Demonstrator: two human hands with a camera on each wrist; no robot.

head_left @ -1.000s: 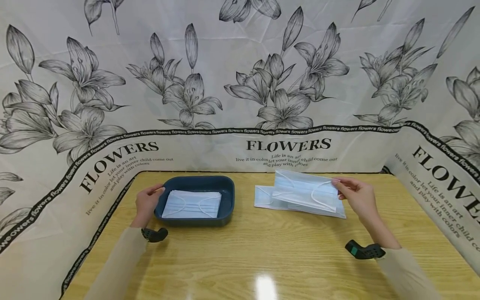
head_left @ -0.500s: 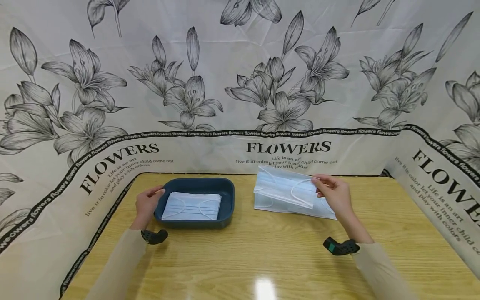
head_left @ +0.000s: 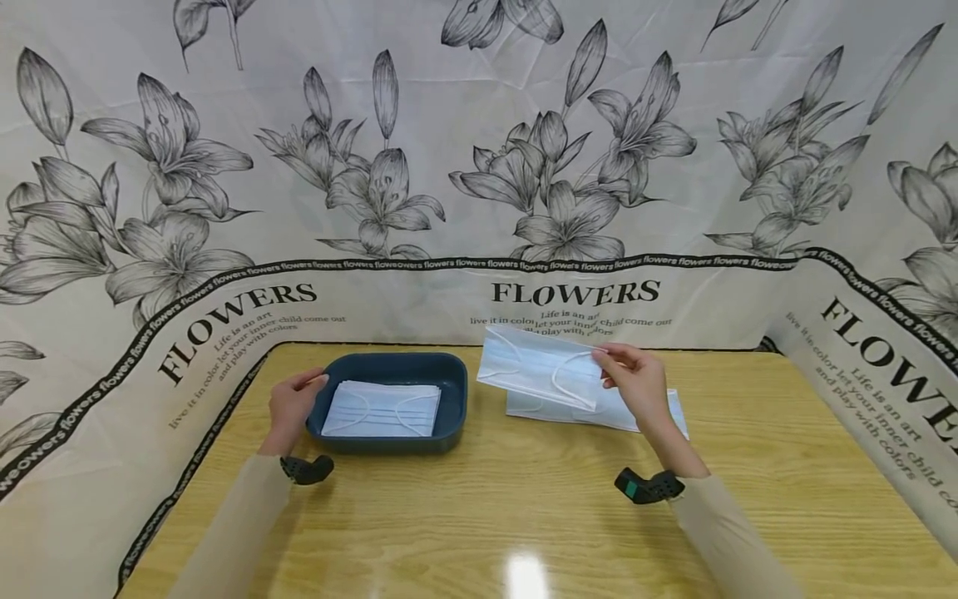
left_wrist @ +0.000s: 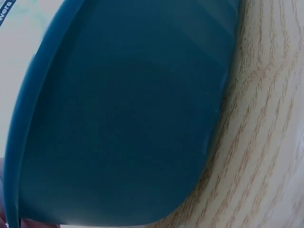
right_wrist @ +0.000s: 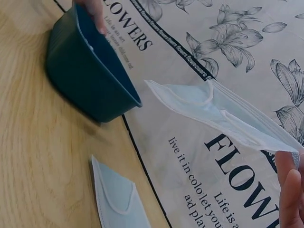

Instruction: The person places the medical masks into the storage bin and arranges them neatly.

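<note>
My left hand [head_left: 293, 409] pinches the left rim of a dark blue rectangular bin [head_left: 453, 416]; the bin's side wall [left_wrist: 123, 109] fills most of the left wrist view. Inside it lies a stack of light blue face masks [head_left: 383, 411]. My right hand [head_left: 634, 384] pinches a face mask [head_left: 535, 366] by its right end, holding it raised above the table, right of the bin. In the right wrist view this held mask [right_wrist: 223, 116] hangs from the thumb and fingers. Under it, more face masks [head_left: 554, 409] lie flat on the table, partly hidden by the held one and my hand.
The wooden table [head_left: 464, 516] carries the bin at left and the loose masks at right. A white cloth [head_left: 404, 308] printed with flowers stands along the back and both sides. Each wrist wears a black strap.
My right hand has carried the lifted mask leftward off the masks on the table, toward the bin. The left hand has stayed on the bin's rim.
</note>
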